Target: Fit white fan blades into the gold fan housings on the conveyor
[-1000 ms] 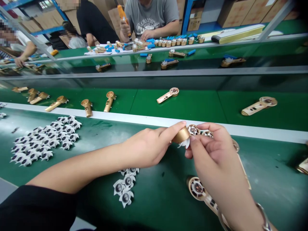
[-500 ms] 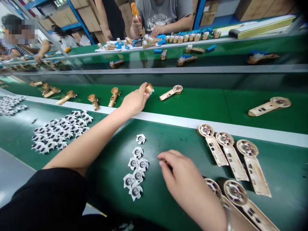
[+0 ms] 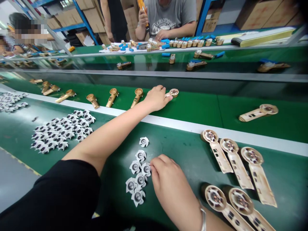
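Observation:
My left hand (image 3: 157,98) is stretched out over the belt, its fingers closed around the handle of a pale gold fan housing half (image 3: 174,93). The round head of that housing shows beyond my fingers; most of the handle is hidden. Close to me, my right hand (image 3: 172,184) has thumb and forefinger together at the edge of a small grey fan impeller (image 3: 146,169). That impeller lies in a little group with several others, such as a single impeller (image 3: 143,141) at the far end.
Several open housing halves (image 3: 252,157) lie at the right of the bench. Many impellers (image 3: 60,128) are clustered at left. Gold housings (image 3: 112,96) lie along the green belt (image 3: 197,109), with another housing (image 3: 268,109) at right. A co-worker (image 3: 168,19) holds an orange tool (image 3: 141,4) across the line.
My left hand has set down a gold housing on the belt and moved right onto another one. My right hand has moved left to the impellers.

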A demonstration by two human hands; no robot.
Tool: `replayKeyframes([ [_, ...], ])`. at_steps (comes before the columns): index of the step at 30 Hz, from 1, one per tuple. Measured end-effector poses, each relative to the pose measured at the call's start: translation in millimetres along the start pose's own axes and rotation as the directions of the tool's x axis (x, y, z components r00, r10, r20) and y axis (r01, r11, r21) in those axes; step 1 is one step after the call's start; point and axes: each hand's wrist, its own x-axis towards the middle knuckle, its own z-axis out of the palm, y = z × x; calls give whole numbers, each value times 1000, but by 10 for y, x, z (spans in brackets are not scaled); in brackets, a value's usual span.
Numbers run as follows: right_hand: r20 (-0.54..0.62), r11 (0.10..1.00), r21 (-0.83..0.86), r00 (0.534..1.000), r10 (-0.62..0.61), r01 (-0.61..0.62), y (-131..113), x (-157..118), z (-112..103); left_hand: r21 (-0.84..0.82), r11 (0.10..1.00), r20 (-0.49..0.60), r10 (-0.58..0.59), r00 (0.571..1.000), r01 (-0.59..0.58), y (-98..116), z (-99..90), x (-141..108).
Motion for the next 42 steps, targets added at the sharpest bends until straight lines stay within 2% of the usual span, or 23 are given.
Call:
replayKeyframes([
  [3, -20, 998, 41, 998, 57, -56, 115, -91, -170, -52, 998, 72, -36, 997, 40, 97, 14, 171],
  [5, -67, 989, 111, 992, 104, -96, 246, -171, -345, -102, 994, 89, -33, 996, 42, 143, -29, 123],
  [7, -165, 965, 204, 966, 201, -166, 386, -250, -545, -185, 983, 101, 7, 995, 12, 218, -100, -64],
  [11, -384, 880, 388, 820, 425, -274, 561, -331, -896, -403, 912, 196, 167, 966, -76, 468, -233, -656],
  [12, -415, 865, 417, 789, 453, -278, 574, -330, -956, -437, 895, 207, 201, 958, -93, 536, -258, -802],
  [14, -439, 848, 455, 759, 481, -274, 570, -309, -1037, -500, 856, 212, 271, 939, -134, 656, -300, -1043],
  [17, -455, 847, 462, 749, 481, -263, 543, -272, -1072, -569, 801, 222, 371, 902, -189, 776, -348, -1255],
  [22, -470, 844, 460, 731, 495, -276, 541, -265, -1034, -563, 787, 251, 452, 856, -250, 836, -373, -1343],
  [28, -482, 826, 467, 692, 537, -316, 449, -242, -1047, -542, 788, 227, 472, 852, -292, 833, -353, -1368],
  [30, -477, 807, 514, 685, 551, -291, 429, -231, -1042, -544, 784, 218, 476, 852, -299, 832, -362, -1373],
  [34, -480, 779, 587, 681, 553, -219, 456, -243, -1020, -587, 760, 225, 483, 846, -278, 827, -409, -1378],
  [37, -450, 765, 608, 701, 553, -213, 467, -263, -1024, -608, 755, 250, 477, 843, -246, 821, -441, -1382],
  [42, -368, 656, 721, 680, 634, -222, 421, -270, -1059, -611, 744, 234, 494, 837, -269, 816, -459, -1397],
])
